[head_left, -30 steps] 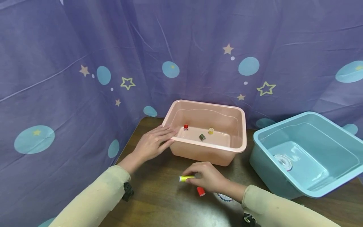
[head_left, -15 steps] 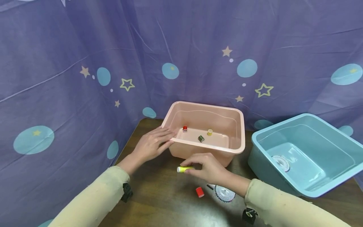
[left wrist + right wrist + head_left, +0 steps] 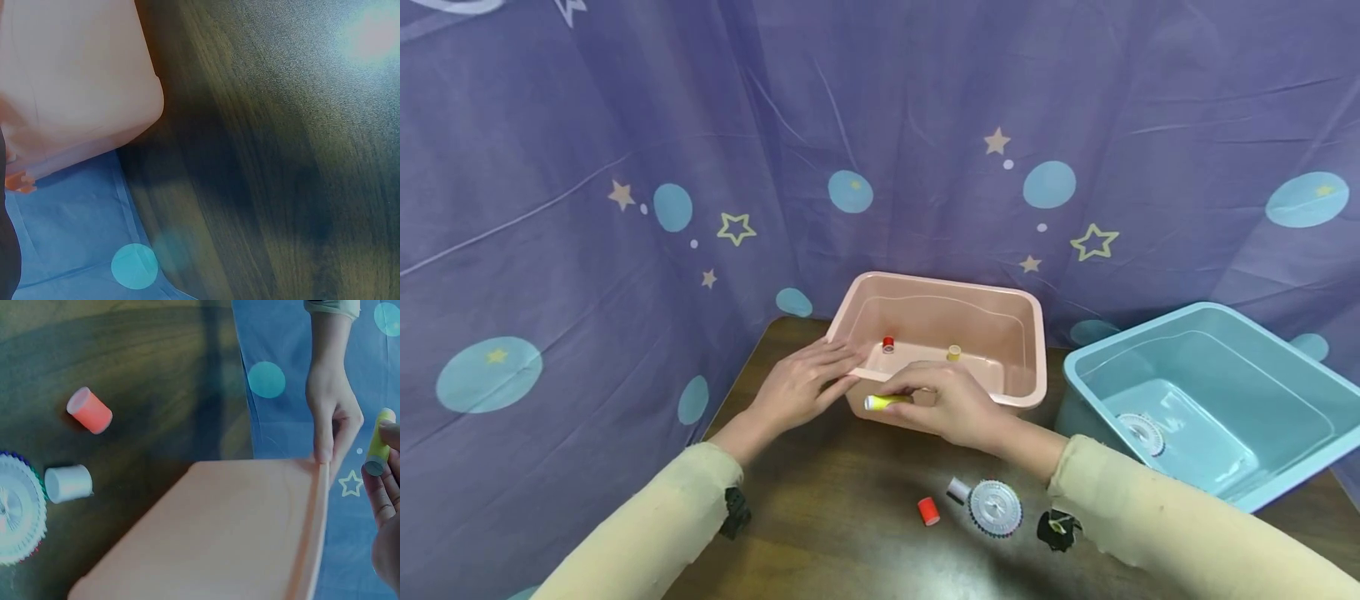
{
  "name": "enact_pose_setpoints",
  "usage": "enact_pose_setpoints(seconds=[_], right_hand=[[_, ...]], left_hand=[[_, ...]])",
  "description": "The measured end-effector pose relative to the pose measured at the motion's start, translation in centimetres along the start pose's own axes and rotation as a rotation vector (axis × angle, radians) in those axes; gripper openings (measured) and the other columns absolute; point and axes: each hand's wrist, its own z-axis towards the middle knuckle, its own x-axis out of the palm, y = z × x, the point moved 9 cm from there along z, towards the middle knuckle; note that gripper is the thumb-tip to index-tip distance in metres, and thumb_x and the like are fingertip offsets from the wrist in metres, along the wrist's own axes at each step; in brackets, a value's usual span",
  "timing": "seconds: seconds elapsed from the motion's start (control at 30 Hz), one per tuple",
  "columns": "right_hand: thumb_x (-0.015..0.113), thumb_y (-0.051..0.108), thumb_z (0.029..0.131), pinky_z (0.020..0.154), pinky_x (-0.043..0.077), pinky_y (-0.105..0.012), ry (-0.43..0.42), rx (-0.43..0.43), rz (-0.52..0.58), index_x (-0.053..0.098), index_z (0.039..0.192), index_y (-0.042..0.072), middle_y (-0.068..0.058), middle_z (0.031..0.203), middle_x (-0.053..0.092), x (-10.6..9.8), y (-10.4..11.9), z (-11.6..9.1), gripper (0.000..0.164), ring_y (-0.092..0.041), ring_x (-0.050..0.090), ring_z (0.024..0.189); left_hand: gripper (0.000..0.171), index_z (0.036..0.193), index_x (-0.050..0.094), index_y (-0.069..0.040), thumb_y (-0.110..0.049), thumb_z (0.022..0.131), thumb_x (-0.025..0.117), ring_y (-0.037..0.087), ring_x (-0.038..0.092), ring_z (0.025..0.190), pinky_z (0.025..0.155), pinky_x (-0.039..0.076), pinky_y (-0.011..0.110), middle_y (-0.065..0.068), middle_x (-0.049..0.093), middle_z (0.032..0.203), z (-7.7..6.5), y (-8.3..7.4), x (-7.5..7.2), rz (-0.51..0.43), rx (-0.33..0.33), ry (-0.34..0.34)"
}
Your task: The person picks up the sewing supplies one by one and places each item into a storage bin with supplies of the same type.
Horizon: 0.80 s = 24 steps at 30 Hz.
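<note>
My right hand [image 3: 953, 406] pinches a yellow spool of thread [image 3: 878, 402] between thumb and fingers, held at the front wall of the pink basin [image 3: 1037, 333]. In the right wrist view the same yellow spool [image 3: 379, 442] shows its pale end. With fingers over the rim and thumb outside, my left hand [image 3: 805, 383] grips the basin's left front corner. Inside the basin lie a red spool [image 3: 888, 344] and a pale yellow spool [image 3: 954, 352]; my right hand hides part of the floor. The left wrist view mostly shows the basin's outer wall [image 3: 81, 69].
On the wooden table [image 3: 820, 517] lie a red spool [image 3: 928, 511], a white spool [image 3: 958, 490] and a round pin wheel [image 3: 996, 508]. To the right stands a blue basin [image 3: 1078, 367] with another pin wheel [image 3: 1142, 434] inside. A purple curtain [image 3: 910, 208] hangs behind.
My right hand has risen and moved forward to the pink basin with the yellow spool, uncovering the white spool and pin wheel on the table. It now covers the dark green spool. My left hand stays put.
</note>
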Motion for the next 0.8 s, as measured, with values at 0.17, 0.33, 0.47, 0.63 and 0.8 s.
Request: enact_pose_setpoints(seconds=[0.17, 0.33, 0.47, 0.63, 0.8], right_hand=[[0.086, 0.01, 0.091, 0.08, 0.061, -0.03, 0.015, 0.022, -0.012, 0.084, 0.114, 0.013, 0.007, 0.108, 0.081, -1.2, -0.2, 0.9, 0.024, -0.006, 0.072, 0.094], [0.088, 0.01, 0.089, 0.082, 0.062, -0.032, 0.0, 0.031, -0.069, 0.084, 0.114, 0.014, 0.005, 0.109, 0.082, -2.9, -0.5, 1.5, 0.025, -0.009, 0.075, 0.095], [0.088, 0.008, 0.089, 0.086, 0.064, -0.036, -0.002, 0.04, -0.088, 0.084, 0.115, 0.012, 0.002, 0.108, 0.082, -4.4, -0.9, 2.1, 0.026, -0.012, 0.077, 0.097], [0.087, 0.007, 0.089, 0.081, 0.064, -0.036, 0.016, 0.049, -0.108, 0.085, 0.113, 0.011, 0.002, 0.104, 0.082, -5.8, -1.6, 2.7, 0.024, -0.013, 0.075, 0.093], [0.087, 0.006, 0.089, 0.072, 0.059, -0.03, 0.037, 0.046, -0.14, 0.085, 0.11, 0.011, 0.003, 0.102, 0.081, -6.9, -2.4, 3.2, 0.021, -0.012, 0.072, 0.088]], left_hand=[[0.042, 0.137, 0.075, -0.014, -0.032, 0.099, 0.077, 0.03, 0.068, 0.13, 0.119, 0.049, 0.049, 0.009, 0.072, 0.138, 0.0, 0.0, 0.1, 0.005, -0.007, 0.004], [0.043, 0.138, 0.075, -0.014, -0.032, 0.099, 0.077, 0.031, 0.068, 0.13, 0.119, 0.049, 0.049, 0.009, 0.071, 0.138, 0.1, -0.1, 0.1, 0.0, 0.001, -0.001], [0.043, 0.139, 0.074, -0.014, -0.033, 0.1, 0.075, 0.03, 0.068, 0.131, 0.12, 0.047, 0.048, 0.008, 0.071, 0.14, 0.2, -0.1, 0.1, -0.005, -0.002, 0.008], [0.044, 0.138, 0.074, -0.014, -0.032, 0.098, 0.077, 0.03, 0.068, 0.13, 0.118, 0.049, 0.05, 0.008, 0.072, 0.138, 0.2, -0.2, 0.0, -0.002, 0.0, 0.0], [0.044, 0.138, 0.074, -0.015, -0.032, 0.098, 0.078, 0.029, 0.069, 0.13, 0.118, 0.049, 0.049, 0.009, 0.072, 0.137, 0.2, -0.2, 0.0, 0.01, -0.003, 0.0]])
